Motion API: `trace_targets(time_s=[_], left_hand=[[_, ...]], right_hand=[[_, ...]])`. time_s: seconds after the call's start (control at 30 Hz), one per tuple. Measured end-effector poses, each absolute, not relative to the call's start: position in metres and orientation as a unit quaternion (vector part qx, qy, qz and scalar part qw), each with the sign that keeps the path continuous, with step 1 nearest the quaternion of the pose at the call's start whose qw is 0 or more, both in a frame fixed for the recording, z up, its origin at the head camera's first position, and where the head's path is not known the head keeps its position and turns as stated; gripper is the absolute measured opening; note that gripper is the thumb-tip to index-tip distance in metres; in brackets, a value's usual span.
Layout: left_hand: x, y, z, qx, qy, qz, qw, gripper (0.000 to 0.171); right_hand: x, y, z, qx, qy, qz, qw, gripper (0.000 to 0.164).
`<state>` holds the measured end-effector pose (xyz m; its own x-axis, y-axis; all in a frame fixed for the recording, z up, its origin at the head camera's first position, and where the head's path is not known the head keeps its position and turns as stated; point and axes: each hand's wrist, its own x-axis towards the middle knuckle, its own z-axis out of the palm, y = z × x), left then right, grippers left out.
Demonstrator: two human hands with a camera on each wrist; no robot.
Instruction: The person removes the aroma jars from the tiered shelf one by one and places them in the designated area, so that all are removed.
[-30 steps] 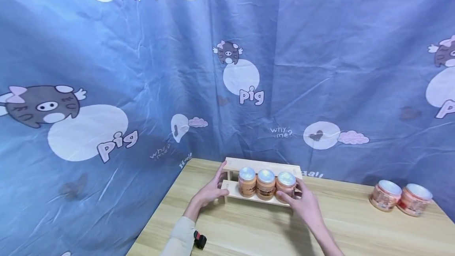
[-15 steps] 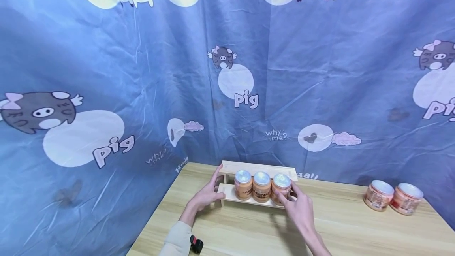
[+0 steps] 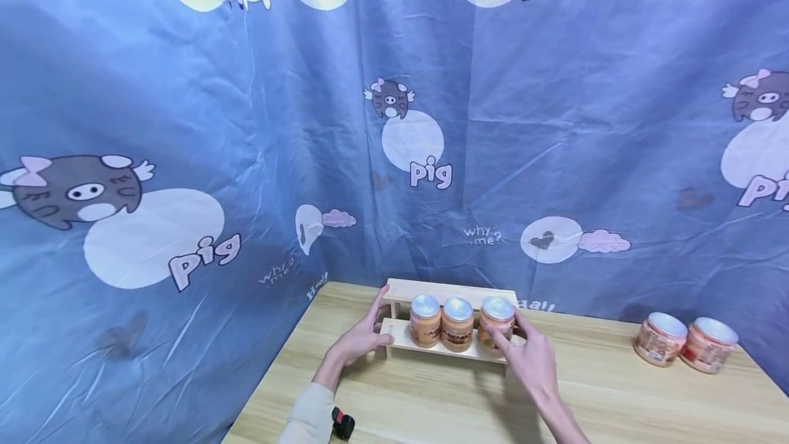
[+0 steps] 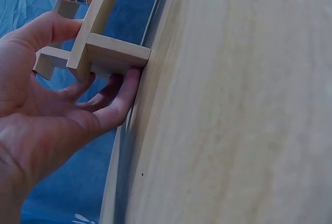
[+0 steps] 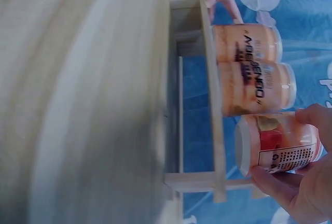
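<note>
Filling the wooden rack (image 3: 453,289) with jars looks partly done. On its lower tier (image 3: 399,331), toward the rack's left and middle, the first jar (image 3: 425,324) and the second jar (image 3: 457,327) stand upright side by side and look settled. The third jar (image 3: 498,329) is at the rack's right end, grasped by the right hand (image 3: 531,356), thumb on one side and fingers on the other; the right wrist view suggests that its base is slightly clear of the board, so I judge this placement unfinished. The left hand (image 3: 362,338) grasps the rack's left end, thumb on the lower tier and fingers behind, probably to steady it. Nothing stands on the rack's upper tier. On the desk (image 3: 431,396), well to the right of the rack, the fourth jar (image 3: 659,340) and the fifth jar (image 3: 707,345) stand close together, held by neither hand; these may be what is left.
</note>
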<state>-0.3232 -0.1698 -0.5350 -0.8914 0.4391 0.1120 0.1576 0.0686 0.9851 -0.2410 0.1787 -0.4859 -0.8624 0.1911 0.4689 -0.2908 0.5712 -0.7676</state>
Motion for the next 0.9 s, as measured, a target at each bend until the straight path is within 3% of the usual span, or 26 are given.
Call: trace_targets(time_s=[0.47, 0.9], left_hand=[[-0.331, -0.167, -0.532, 0.201, 0.710, 0.663, 0.122, 0.116], [-0.328, -0.168, -0.538, 0.199, 0.707, 0.668, 0.123, 0.115]], right_hand=[[-0.241, 0.229, -0.449, 0.022, -0.832, 0.476, 0.284, 0.068], [-0.247, 0.276, -0.456, -0.069, -0.832, 0.477, 0.275, 0.073]])
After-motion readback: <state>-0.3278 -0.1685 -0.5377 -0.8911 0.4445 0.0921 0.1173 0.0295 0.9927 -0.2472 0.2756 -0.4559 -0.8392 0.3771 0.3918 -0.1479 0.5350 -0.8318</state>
